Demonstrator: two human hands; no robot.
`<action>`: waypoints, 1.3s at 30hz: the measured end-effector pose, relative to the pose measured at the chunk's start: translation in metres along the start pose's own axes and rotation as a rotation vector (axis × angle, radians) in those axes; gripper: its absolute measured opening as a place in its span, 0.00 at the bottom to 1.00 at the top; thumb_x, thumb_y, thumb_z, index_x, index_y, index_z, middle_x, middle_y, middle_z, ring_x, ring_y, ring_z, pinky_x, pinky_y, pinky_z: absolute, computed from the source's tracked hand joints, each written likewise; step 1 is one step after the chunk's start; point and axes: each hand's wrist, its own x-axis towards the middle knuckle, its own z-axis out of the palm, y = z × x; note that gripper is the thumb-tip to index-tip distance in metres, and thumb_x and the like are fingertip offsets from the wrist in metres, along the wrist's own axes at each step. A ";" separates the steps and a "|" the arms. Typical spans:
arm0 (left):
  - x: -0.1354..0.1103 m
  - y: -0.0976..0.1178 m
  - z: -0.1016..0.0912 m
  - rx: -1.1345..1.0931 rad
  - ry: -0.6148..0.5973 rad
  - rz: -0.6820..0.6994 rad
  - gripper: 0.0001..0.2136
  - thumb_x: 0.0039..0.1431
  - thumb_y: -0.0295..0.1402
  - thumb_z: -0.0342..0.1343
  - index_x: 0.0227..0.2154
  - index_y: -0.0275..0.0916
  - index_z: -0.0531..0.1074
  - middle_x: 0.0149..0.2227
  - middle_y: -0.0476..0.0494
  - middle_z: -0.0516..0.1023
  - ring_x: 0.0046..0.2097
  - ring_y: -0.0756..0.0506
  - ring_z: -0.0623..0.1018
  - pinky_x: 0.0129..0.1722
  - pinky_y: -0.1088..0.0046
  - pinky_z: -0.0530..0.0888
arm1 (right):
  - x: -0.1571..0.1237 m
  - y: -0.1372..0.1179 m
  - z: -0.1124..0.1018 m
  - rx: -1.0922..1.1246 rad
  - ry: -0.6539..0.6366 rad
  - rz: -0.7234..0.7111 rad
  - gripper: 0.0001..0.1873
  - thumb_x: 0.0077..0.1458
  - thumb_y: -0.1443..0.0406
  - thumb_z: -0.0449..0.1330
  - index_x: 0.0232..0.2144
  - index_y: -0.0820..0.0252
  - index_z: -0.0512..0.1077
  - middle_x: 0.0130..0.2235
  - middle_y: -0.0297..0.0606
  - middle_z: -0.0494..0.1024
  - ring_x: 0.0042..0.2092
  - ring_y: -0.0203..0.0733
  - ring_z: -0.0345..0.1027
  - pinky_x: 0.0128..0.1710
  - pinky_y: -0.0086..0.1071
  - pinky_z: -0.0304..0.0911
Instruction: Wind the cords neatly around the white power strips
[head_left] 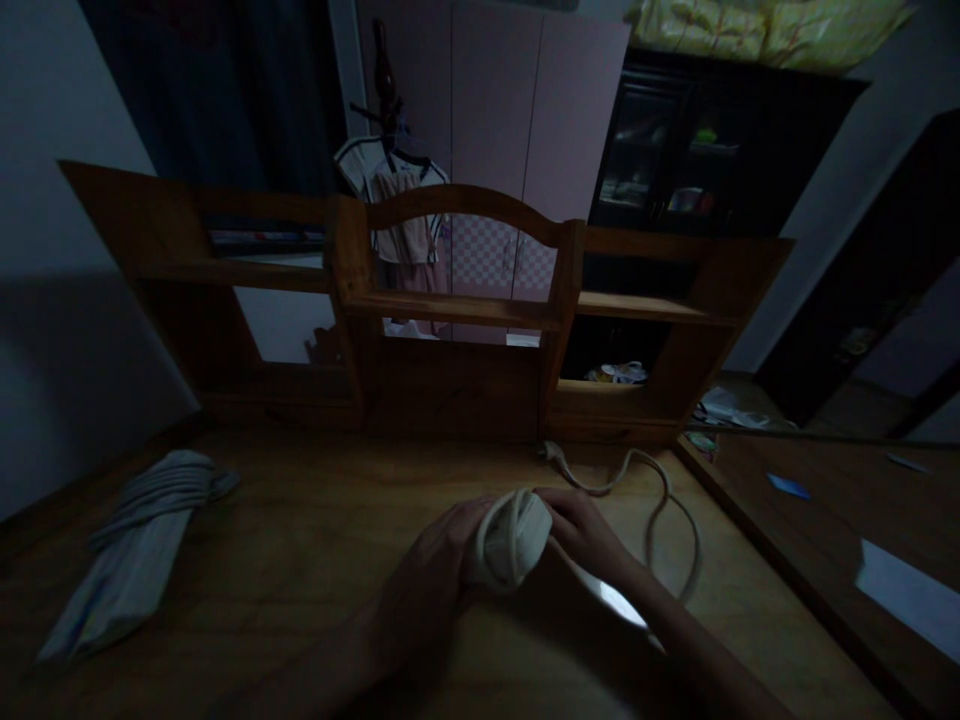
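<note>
Over the wooden desk point(277, 560), my left hand point(435, 560) is closed around a white power strip point(534, 530) with turns of its cord wrapped about it. At the far side of the strip, my right hand point(581, 530) has its fingers bent against it; they partly hide behind the strip, and the cord seems to run from there. The loose cord point(667, 480) curves across the desk on the right and ends in a plug point(551, 453). Off to the left lies another pale strip point(139, 570) with a grey cord wound round its upper end.
A wooden shelf unit point(457, 390) rises along the desk's back edge. On the right a lower brown surface holds a white paper point(911, 595) and a blue card point(787, 487). Behind stand a pink wardrobe point(495, 110) and a dark cabinet point(720, 150). The room is dim.
</note>
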 end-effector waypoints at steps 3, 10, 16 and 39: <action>0.002 -0.002 -0.002 0.114 0.023 0.019 0.26 0.66 0.34 0.44 0.64 0.40 0.44 0.59 0.35 0.65 0.60 0.41 0.66 0.57 0.61 0.68 | -0.005 -0.003 0.008 -0.313 0.078 -0.021 0.16 0.66 0.61 0.46 0.39 0.63 0.71 0.28 0.38 0.74 0.29 0.38 0.68 0.29 0.28 0.57; 0.013 -0.006 -0.005 0.284 -0.045 -0.035 0.29 0.66 0.35 0.46 0.65 0.38 0.43 0.58 0.32 0.66 0.58 0.40 0.69 0.54 0.62 0.70 | -0.008 -0.014 0.013 -0.850 -0.055 -0.015 0.18 0.64 0.60 0.50 0.52 0.64 0.64 0.38 0.45 0.77 0.28 0.41 0.70 0.25 0.30 0.56; 0.013 -0.002 -0.004 0.316 -0.084 -0.098 0.32 0.66 0.32 0.46 0.66 0.40 0.37 0.60 0.33 0.64 0.58 0.40 0.69 0.54 0.61 0.70 | -0.010 -0.029 0.005 -0.776 -0.096 -0.046 0.19 0.63 0.56 0.48 0.48 0.64 0.66 0.39 0.45 0.76 0.31 0.40 0.70 0.30 0.31 0.56; 0.019 -0.003 0.003 0.272 -0.147 -0.163 0.36 0.61 0.41 0.53 0.66 0.44 0.41 0.57 0.35 0.66 0.55 0.38 0.70 0.54 0.57 0.69 | -0.019 -0.024 0.025 -0.384 -0.099 0.036 0.18 0.65 0.54 0.47 0.45 0.61 0.66 0.43 0.45 0.76 0.39 0.44 0.71 0.39 0.33 0.60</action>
